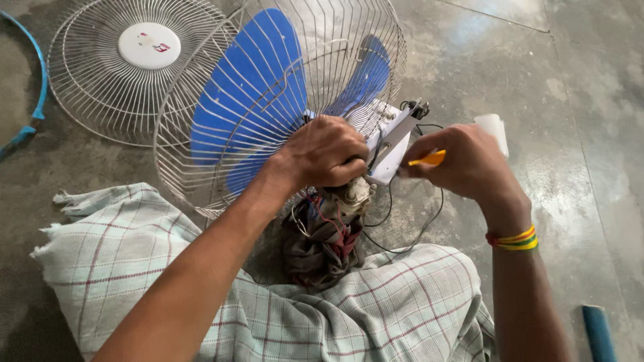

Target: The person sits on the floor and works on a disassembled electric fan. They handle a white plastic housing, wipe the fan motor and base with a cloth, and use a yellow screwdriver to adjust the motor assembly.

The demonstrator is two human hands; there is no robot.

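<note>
A fan with blue blades [251, 100] inside a white wire cage [201, 161] lies on the floor between my legs. My left hand [322, 153] grips the fan's motor housing [349, 194] behind the cage, where coloured wires and a dark rag hang down. My right hand [469, 164] holds a screwdriver with a yellow handle [429, 159], its tip against the white plastic rear cover [392, 151]. Black wires [409, 228] loop down from the cover.
The detached front grille [100, 87] with a white centre disc lies on the concrete floor at the upper left. A blue ring [37, 94] curves at the left edge. A blue pipe end [597, 332] shows at the lower right. A checked cloth [376, 308] covers my lap.
</note>
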